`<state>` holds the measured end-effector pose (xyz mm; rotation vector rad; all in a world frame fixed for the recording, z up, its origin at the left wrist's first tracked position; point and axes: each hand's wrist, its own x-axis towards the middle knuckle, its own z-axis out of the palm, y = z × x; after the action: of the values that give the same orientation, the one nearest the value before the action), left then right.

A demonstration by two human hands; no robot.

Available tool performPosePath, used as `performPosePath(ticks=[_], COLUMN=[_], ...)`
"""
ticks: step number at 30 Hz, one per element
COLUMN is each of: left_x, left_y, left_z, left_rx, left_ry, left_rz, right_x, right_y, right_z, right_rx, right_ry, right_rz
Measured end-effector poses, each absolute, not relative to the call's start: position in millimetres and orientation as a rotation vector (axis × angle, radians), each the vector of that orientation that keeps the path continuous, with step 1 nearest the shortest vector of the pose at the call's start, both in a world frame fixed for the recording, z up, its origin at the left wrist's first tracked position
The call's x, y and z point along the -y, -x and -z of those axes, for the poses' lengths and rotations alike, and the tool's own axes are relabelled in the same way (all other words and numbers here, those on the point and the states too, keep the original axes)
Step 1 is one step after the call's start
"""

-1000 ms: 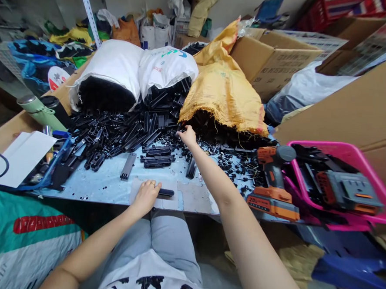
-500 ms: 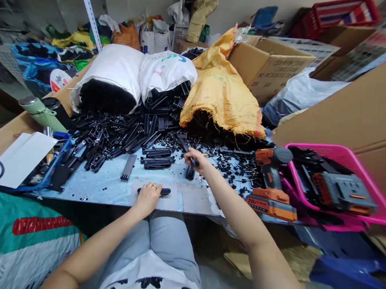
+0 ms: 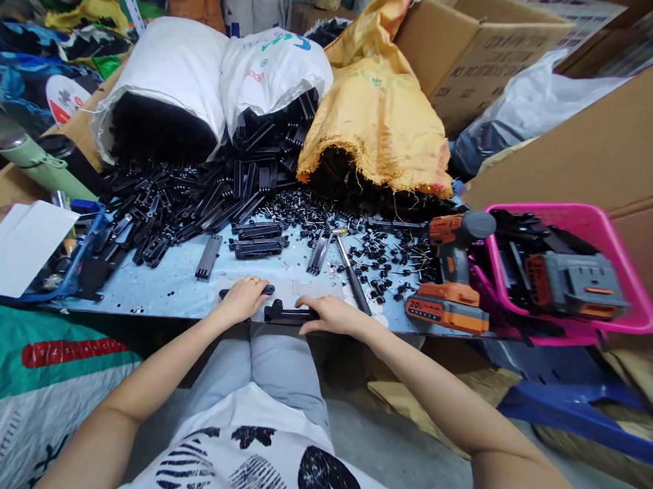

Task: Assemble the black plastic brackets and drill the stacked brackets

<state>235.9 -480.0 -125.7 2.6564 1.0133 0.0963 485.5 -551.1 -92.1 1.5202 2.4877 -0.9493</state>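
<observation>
My left hand [image 3: 244,298] lies closed over a slim black plastic piece [image 3: 265,290] at the front edge of the pale blue table [image 3: 163,293]. Beside it, my right hand [image 3: 333,316] grips one end of a longer black plastic bar [image 3: 283,314] against the table edge. The two pieces lie close together, side by side. A large heap of black plastic parts [image 3: 196,200] spreads across the table behind my hands.
White sacks [image 3: 176,73] and a yellow sack [image 3: 379,115] spill black parts at the back. An orange cordless drill [image 3: 449,281] stands to the right beside a pink basket [image 3: 627,292]. A metal rod [image 3: 352,272] lies near my right hand. A green bottle [image 3: 38,164] sits at left.
My right hand came back from the heap by the yellow sack to the table's front edge, carrying a black bar. My left hand stayed on its piece. The camera tilted downward.
</observation>
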Motion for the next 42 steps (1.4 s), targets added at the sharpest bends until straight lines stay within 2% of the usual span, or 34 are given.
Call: performPosePath(ticks=[7,12,21,27,32,37,42], left_x=[476.3,480.0,489.7,487.9,482.0,422.4,362.0], left_y=[-239.1,-238.9,-225.4,-220.2,-243.1,-324.2,-390.1], left_z=[117.7,112.7,124.9,125.4,115.3,107.1,117.3], left_rx=[-0.974,-0.966,-0.867,-0.845,-0.768,-0.903,-1.019], left_ry=[-2.605,-2.598,-2.644,-2.612,-2.645,-2.751,-2.757], left_rz=[-0.055,-0.084,-0.401,-0.442,-0.176,-0.269,-0.196], right_x=[542.7,547.9,559.8,548.0,549.6,573.9,575.4], right_y=[-472.7,-465.7,-450.1,-449.9,-476.2,-497.2,-516.0], right_z=[107.1,105.9,73.6,61.3,93.9,131.4,131.6], right_rx=[-2.652,-2.563,-2.621,-2.675,-2.780,-2.808,-2.739], right_ry=[-1.479,-1.624,-1.584,-1.507,-1.504,-1.712,-1.912], right_rz=[0.476,0.336,0.027,0.040,0.090,0.173,0.330])
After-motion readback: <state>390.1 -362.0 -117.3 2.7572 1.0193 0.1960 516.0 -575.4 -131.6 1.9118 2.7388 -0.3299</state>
